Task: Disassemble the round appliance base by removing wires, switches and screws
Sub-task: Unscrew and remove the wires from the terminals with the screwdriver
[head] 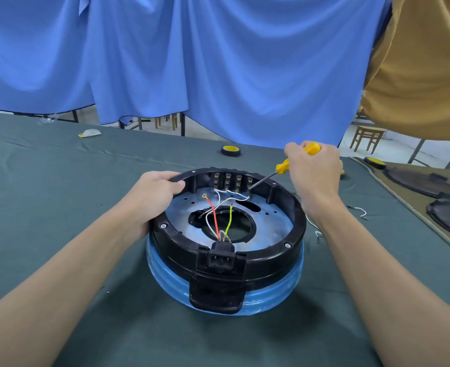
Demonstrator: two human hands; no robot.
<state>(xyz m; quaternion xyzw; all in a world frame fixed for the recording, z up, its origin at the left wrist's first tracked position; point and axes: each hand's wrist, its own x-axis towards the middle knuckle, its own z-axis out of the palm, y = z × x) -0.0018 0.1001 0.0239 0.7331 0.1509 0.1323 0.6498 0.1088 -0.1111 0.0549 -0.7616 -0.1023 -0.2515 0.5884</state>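
The round appliance base (pixel 295 229) sits open side up on the green cloth, a black ring over a blue-wrapped body. Inside lies a metal plate with red, white and yellow-green wires (pixel 219 210) that run from the front power socket (pixel 221 256). A row of switches (pixel 231 181) lines the far inner wall. My left hand (pixel 155 194) grips the ring's left rim. My right hand (pixel 315 168) holds a yellow-handled screwdriver (pixel 284 165), whose tip touches the rightmost switch.
A roll of black tape (pixel 230 151) lies behind the base. Loose white wire pieces (pixel 361 211) lie on the cloth to the right. Black round covers (pixel 425 181) rest on a tan mat at the far right. Blue cloth hangs behind the table.
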